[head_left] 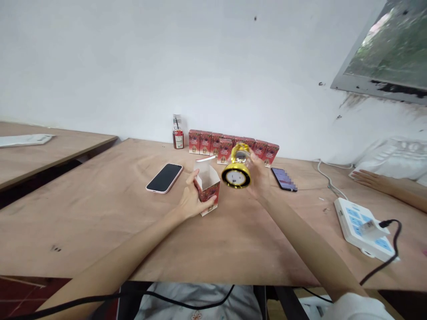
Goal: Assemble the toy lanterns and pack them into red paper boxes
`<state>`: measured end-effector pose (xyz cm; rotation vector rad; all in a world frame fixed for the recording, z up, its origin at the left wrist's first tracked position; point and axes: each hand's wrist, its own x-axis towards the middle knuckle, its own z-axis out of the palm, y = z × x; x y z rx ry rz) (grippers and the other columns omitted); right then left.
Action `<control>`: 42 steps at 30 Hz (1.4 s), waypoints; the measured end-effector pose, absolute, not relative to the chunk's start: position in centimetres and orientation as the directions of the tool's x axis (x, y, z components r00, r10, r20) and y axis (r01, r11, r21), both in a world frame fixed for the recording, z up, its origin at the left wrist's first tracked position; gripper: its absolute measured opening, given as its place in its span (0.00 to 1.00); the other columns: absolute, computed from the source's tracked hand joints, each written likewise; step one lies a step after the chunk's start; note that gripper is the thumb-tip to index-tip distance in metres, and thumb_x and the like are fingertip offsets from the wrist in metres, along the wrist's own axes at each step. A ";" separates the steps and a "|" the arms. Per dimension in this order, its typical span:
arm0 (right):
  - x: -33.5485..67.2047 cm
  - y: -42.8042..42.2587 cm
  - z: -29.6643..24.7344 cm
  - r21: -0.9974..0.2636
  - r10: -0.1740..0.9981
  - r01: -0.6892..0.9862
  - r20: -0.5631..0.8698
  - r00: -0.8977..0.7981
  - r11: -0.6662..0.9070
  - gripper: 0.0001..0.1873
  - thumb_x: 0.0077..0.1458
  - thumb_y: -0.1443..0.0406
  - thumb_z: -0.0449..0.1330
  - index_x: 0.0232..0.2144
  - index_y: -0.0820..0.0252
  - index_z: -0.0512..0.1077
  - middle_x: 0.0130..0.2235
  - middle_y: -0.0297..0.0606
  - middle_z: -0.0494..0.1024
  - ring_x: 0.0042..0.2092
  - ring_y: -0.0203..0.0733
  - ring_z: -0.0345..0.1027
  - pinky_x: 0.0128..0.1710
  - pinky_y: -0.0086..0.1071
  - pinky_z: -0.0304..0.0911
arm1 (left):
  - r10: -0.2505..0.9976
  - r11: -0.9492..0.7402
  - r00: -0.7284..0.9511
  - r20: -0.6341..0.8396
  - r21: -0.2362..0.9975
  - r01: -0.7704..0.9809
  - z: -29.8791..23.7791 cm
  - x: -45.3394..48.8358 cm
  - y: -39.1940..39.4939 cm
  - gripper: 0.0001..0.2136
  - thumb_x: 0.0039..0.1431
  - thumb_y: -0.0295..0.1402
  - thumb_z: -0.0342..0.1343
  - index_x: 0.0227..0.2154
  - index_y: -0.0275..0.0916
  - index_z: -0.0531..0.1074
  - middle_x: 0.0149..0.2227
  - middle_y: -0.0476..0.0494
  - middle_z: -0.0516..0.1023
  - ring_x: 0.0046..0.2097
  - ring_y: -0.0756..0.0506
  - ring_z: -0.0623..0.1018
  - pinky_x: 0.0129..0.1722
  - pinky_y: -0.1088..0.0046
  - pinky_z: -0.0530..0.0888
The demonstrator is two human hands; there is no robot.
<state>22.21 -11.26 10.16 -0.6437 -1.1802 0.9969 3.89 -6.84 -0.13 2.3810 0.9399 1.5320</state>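
My left hand [194, 198] is wrapped round a small red carton [209, 192] with its top flap up and its white inside showing. The carton stands on the table, tilted slightly. Just right of it, my right hand [258, 175] grips a small gold lantern [237, 171] with a clear body. The lantern is tipped so that its round black-and-white base faces me, and it is held above the table, apart from the carton. Some of my right fingers are hidden behind the lantern.
Several closed red boxes [205, 142] line the wall, beside a bottle with a red label [178, 138]. One phone [164, 178] lies left, another phone [283, 179] right. A power strip [363, 229] with cables sits at right, near another person's hand [373, 180].
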 end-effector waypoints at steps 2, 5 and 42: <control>19.8 -12.1 11.1 -0.860 0.919 -0.405 0.381 -0.102 0.311 0.23 0.43 0.51 0.61 0.40 0.53 0.65 0.41 0.36 0.75 0.43 0.45 0.71 0.40 0.38 0.70 | 0.582 -0.791 0.301 0.755 0.439 0.427 -0.1 4.0 -6.9 0.39 0.45 0.43 0.59 0.57 0.37 0.46 0.41 0.40 0.70 0.43 0.38 0.76 0.43 0.56 0.72; 17.9 -11.5 10.9 -0.843 0.935 -0.446 0.352 -0.034 0.301 0.22 0.41 0.55 0.65 0.37 0.53 0.63 0.38 0.33 0.75 0.41 0.43 0.72 0.38 0.37 0.70 | 0.589 -0.786 0.322 0.741 0.432 0.442 0.0 4.0 -7.0 0.38 0.46 0.45 0.59 0.56 0.36 0.48 0.42 0.38 0.70 0.44 0.37 0.76 0.45 0.56 0.72; 21.4 -10.6 11.1 -0.562 0.805 0.576 0.417 -0.422 0.594 0.12 0.58 0.65 0.51 0.36 0.58 0.75 0.38 0.37 0.79 0.39 0.41 0.71 0.42 0.36 0.62 | 0.578 -0.813 0.411 0.705 0.451 0.369 -0.2 3.5 -7.0 0.39 0.52 0.41 0.56 0.63 0.44 0.42 0.57 0.33 0.62 0.54 0.35 0.71 0.48 0.54 0.72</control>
